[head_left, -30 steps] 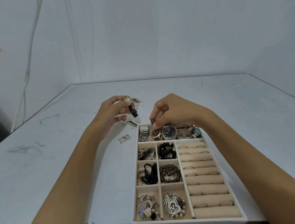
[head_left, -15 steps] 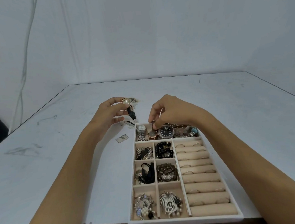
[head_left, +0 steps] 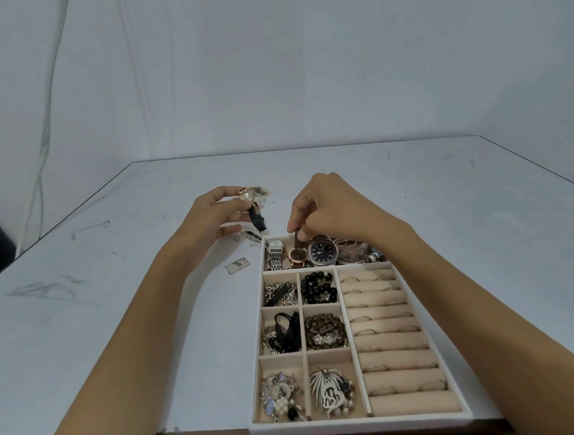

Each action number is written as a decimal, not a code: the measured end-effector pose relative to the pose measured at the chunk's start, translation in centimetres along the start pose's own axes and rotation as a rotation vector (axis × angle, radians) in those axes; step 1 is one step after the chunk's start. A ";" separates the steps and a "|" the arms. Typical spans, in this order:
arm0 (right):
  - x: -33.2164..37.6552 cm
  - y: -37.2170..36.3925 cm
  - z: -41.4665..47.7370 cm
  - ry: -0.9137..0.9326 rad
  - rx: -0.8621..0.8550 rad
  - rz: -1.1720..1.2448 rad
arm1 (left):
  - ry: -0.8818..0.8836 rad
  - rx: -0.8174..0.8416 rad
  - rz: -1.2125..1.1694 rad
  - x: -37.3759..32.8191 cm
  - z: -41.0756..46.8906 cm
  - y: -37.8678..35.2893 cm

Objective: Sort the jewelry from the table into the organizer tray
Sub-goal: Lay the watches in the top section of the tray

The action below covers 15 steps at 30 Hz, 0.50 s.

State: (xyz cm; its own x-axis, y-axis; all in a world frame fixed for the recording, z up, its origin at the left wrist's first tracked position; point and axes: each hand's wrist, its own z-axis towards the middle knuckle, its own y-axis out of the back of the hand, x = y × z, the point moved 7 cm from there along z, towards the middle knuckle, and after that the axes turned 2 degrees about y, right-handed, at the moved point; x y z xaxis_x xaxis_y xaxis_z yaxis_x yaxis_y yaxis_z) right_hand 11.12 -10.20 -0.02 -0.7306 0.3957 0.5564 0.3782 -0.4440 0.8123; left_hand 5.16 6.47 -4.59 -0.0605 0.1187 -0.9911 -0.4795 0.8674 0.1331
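Table (head_left: 113, 299): one tray (head_left: 363, 424), four watches (head_left: 322, 251).

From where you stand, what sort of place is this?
Probably a bare workroom or recording setup, not a shop: a scuffed table against a blank pale wall, a loose cable hanging down it, and one jewelry organizer tray.

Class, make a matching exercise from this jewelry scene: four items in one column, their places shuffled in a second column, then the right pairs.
Items
1. gold-faced watch with black strap
2. black bead bracelet
3. rings
4. silver-band watch

Places
A. on the padded rolls at the right of the tray
B. left end of the tray's far compartment
C. held in the left hand
D. small compartment beside the rolls' far end

Pairs: 1-C, 2-D, 3-A, 4-B
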 end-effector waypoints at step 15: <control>-0.4 -0.1 0.2 -0.016 0.028 -0.058 | -0.003 0.034 0.032 -0.1 -0.4 -0.5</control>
State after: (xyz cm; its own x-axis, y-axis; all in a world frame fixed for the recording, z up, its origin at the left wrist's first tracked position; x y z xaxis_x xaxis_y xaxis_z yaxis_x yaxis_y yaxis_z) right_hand 11.50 -10.19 -0.25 -0.7425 0.4333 0.5108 0.3514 -0.3972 0.8478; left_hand 5.04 5.87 -4.51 -0.0730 0.1475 -0.9864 -0.4476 0.8790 0.1646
